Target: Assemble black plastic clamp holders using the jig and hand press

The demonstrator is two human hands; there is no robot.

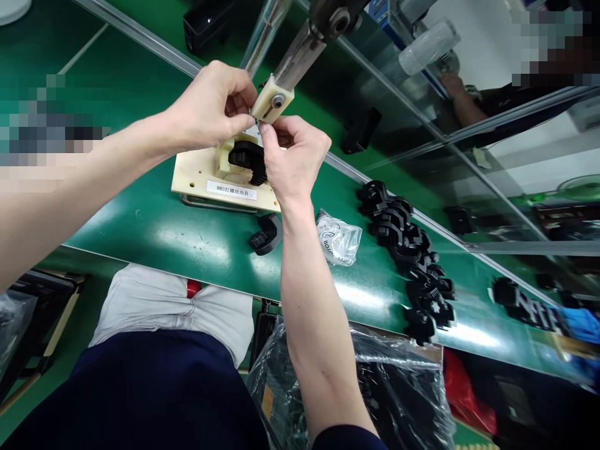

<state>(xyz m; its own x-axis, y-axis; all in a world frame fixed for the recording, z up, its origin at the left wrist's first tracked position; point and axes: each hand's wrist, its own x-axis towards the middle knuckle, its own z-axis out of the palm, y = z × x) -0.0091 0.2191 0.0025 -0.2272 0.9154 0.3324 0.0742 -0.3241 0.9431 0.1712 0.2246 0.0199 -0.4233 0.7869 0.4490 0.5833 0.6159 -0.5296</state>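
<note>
Both my hands meet at a cream-coloured fixture (187, 172) with a printed label, just under the pale block (273, 100) at the end of a metal press arm (300, 57). My left hand (218, 106) has thumb and fingers pinched together at the block's left side. Close by, my right hand (297, 153) pinches at the block's lower edge, its thumb upward. Whatever lies between the fingertips is too small or hidden to name. Below them a black curved plastic part (248, 159) sits in the fixture, partly covered by my right hand.
One loose black curved part (266, 234) lies in front of the fixture. Right of my forearm is a clear plastic bag (338, 239). A long row of black parts (403, 240) runs along the green table (187, 234). Beyond a glass partition, another person's arm (464, 100) shows.
</note>
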